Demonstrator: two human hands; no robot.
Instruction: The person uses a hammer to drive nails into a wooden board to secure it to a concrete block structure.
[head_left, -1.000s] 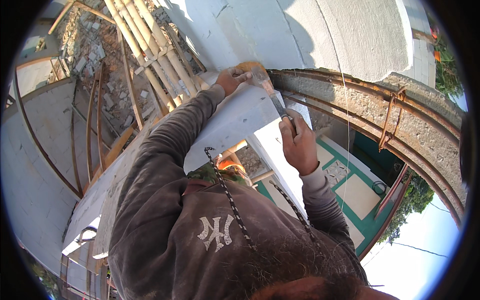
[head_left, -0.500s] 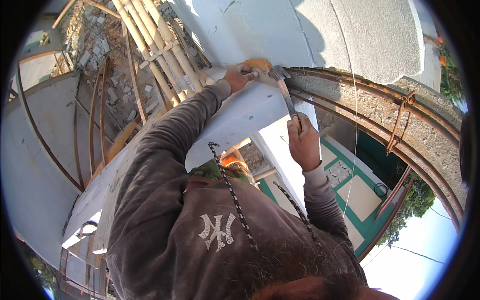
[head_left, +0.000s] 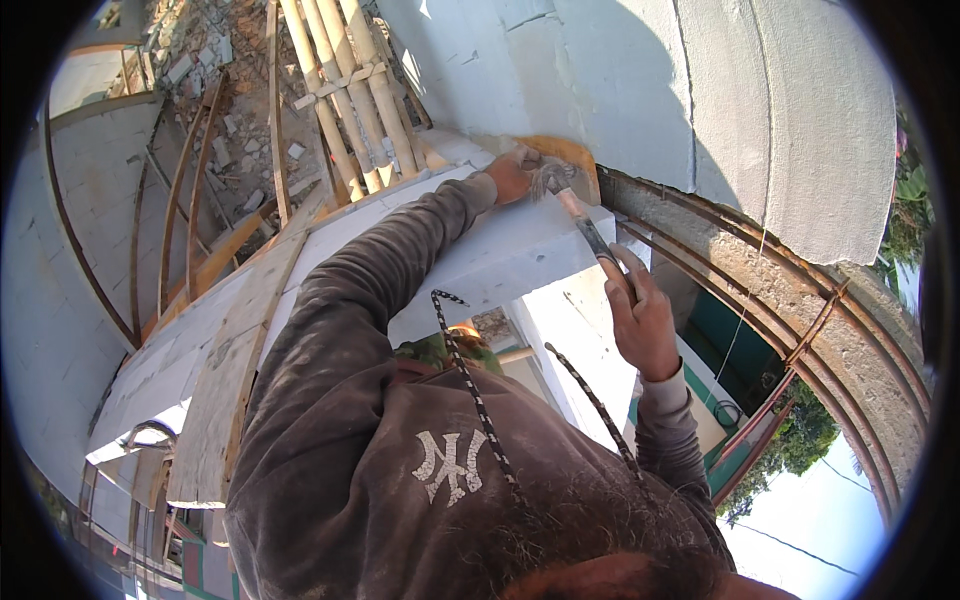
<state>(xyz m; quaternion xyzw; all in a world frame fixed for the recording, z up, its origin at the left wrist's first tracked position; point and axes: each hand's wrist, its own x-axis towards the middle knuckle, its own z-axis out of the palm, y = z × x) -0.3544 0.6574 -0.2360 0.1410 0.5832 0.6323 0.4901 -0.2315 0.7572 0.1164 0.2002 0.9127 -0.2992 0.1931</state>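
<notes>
A hammer (head_left: 592,236) is in my right hand (head_left: 645,315), held by the end of its handle. Its head is smeared by motion and is beside my left hand (head_left: 513,174). The left hand's fingers are pinched together against an orange-brown wooden piece (head_left: 572,153); whatever they hold, if anything, is hidden. That wood sits in the corner where the pale block wall (head_left: 600,85) meets a white block ledge (head_left: 470,245). My left forearm reaches across above the ledge.
Bamboo poles (head_left: 350,90) tied together rise at the upper left, near rubble (head_left: 235,125). A wooden plank (head_left: 225,410) lies along the ledge. Rusty reinforcing bars (head_left: 850,385) curve beside a rough concrete beam (head_left: 730,228) on the right. A thin string (head_left: 742,318) hangs there.
The whole view has shifted, and more of the wooden piece shows. The hammer head was sharp and is now blurred. My left fingers have drawn closer together, while the right hand still grips the handle.
</notes>
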